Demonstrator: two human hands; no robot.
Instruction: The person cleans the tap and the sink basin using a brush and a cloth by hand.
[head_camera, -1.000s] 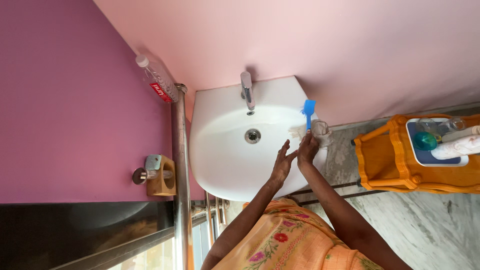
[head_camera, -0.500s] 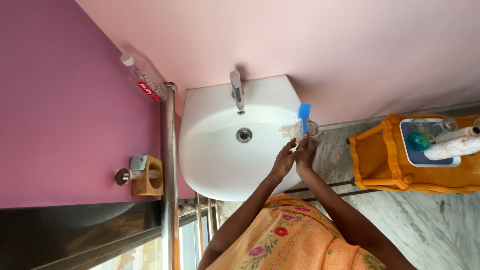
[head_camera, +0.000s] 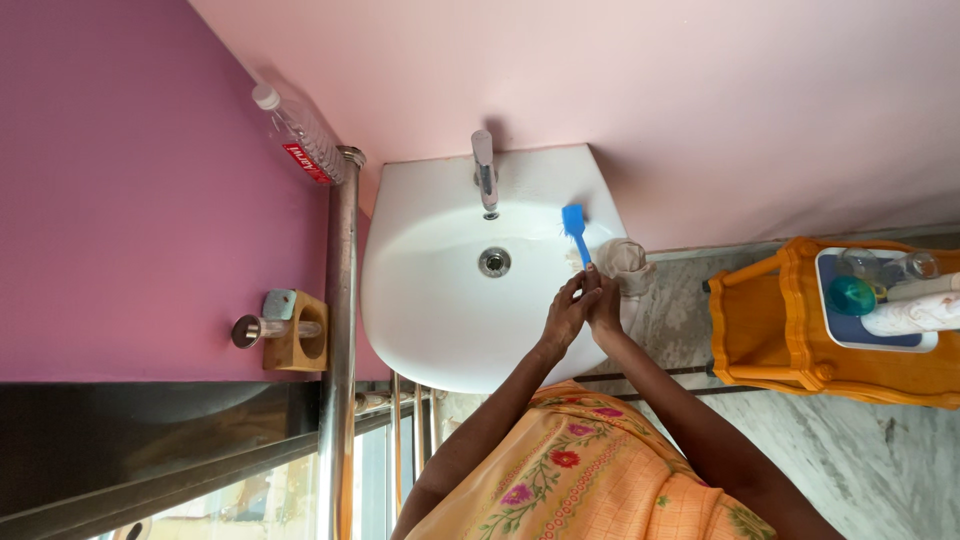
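My right hand (head_camera: 606, 303) is shut on the handle of a blue brush (head_camera: 575, 228), whose head points over the bowl of the white wash basin (head_camera: 420, 330). My left hand (head_camera: 565, 314) lies against the right one, fingers stretched out and touching it near the brush handle; it holds nothing that I can see. Both hands hover over the basin's right rim. A crumpled whitish cloth (head_camera: 626, 262) sits on that rim just beyond my right hand. The chrome tap (head_camera: 485, 170) and the drain (head_camera: 493, 262) are to the left of the brush.
A clear plastic bottle (head_camera: 297, 135) lies by the pink wall above a metal pole (head_camera: 338, 300). A wooden holder (head_camera: 298, 332) is fixed to the purple wall. An orange wooden rack (head_camera: 770, 330) carrying a tray of bottles stands on the marble floor at right.
The brush head has swung left, off the cloth and over the bowl. My left hand has closed in from spread fingers to rest against my right hand.
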